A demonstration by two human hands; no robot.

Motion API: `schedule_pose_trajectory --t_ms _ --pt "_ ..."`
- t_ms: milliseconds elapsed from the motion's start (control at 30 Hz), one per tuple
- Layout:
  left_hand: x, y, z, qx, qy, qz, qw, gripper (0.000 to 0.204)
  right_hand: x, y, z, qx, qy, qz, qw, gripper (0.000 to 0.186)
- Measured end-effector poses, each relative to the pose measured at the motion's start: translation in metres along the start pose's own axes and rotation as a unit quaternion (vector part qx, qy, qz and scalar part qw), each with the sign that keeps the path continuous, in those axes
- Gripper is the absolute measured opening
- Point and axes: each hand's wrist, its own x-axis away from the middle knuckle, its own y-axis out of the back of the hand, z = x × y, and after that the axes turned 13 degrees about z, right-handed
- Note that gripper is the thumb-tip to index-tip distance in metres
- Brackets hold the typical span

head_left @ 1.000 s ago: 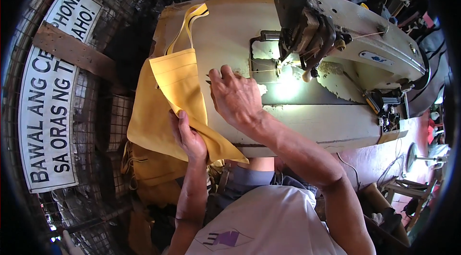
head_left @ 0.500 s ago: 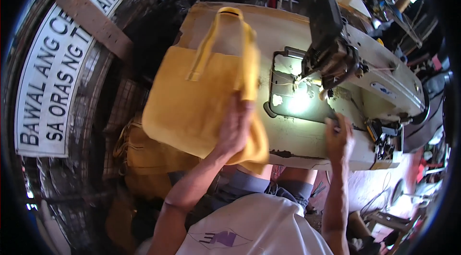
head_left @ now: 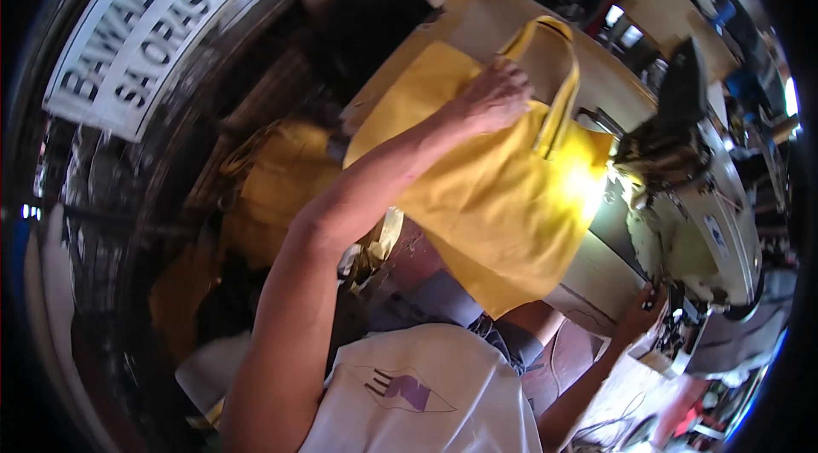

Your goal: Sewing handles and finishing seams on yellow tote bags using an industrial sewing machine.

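Note:
A yellow tote bag (head_left: 477, 197) with strap handles lies tilted across the sewing machine table, its right side under the machine's bright lamp. My left hand (head_left: 498, 97) is closed on the bag by the foot of one handle (head_left: 569, 82), holding its upper edge. The bag's lower corner hangs over the table's front edge, above my lap. At the table's right end, my right hand (head_left: 643, 312) has its fingers curled beside a pile of small tools (head_left: 677, 304). Whatever those fingers hold is too small and dark to make out.
The sewing machine (head_left: 711, 227) stands at the right, its dark head (head_left: 673, 112) close to the bag's right edge. More yellow bags (head_left: 285, 184) are heaped at the left, below the table. A white sign (head_left: 162, 35) is fixed to the wire mesh at the upper left.
The bag has moved right, partly covering the machine's lit bed. My left hand has shifted up to the handle's foot. My right hand has gone from the bed to the tools. The view has turned.

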Motion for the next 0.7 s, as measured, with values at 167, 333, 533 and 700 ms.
schedule_pose_trajectory --t_ms 167,333,533,700 --pt "0.045 0.008 -0.02 -0.084 0.024 -0.019 0.996 0.018 -0.004 0.002 -0.001 -0.006 0.035 0.01 0.999 0.035" --pt "0.135 0.056 -0.006 -0.138 0.153 -0.139 0.969 0.025 -0.005 0.003 -0.003 0.028 0.03 0.024 0.999 0.032" --pt "0.258 0.128 0.05 -0.245 0.398 -0.156 0.87 0.019 -0.01 -0.002 -0.02 0.015 0.027 0.041 0.999 0.031" --pt "0.315 0.069 0.176 -0.206 0.579 0.015 0.789 0.018 -0.012 -0.002 -0.024 0.035 -0.03 0.071 0.996 0.033"
